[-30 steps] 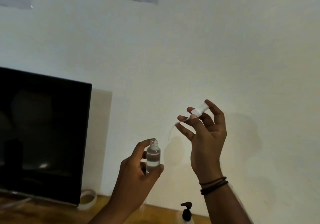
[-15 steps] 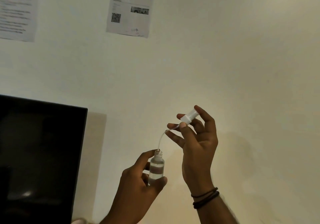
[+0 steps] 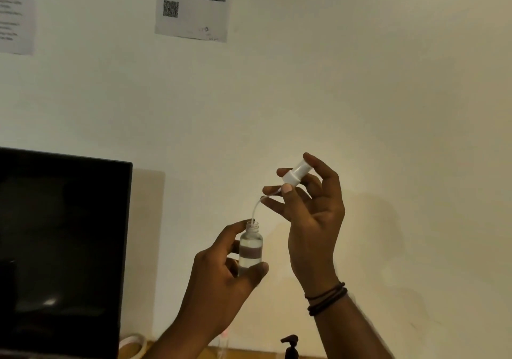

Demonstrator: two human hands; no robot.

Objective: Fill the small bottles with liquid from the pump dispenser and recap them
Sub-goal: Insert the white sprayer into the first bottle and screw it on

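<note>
We've got the bottle (image 3: 250, 247) upright in the left hand (image 3: 221, 278), w/ the right hand (image 3: 310, 214) just above-right holding the cap (image 3: 296, 174); its tube (image 3: 256, 209) dips into the bottle's neck. Monitor (image 3: 61, 253) far left, papers (image 3: 194, 4) on wall above, pump dispenser (image 3: 291, 347) below, btwn the wrists.

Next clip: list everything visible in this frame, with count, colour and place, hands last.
small bottle: 1, clear, partly filled, held upright at centre
spray cap: 1, white, tilted above the bottle; its dip tube enters the neck
pump dispenser: 1, black head, bottom edge
monitor: 1, black, left
paper sheets: 2, white, on the wall
wristbands: dark, right wrist
left hand: holds the bottle
right hand: holds the cap
</note>
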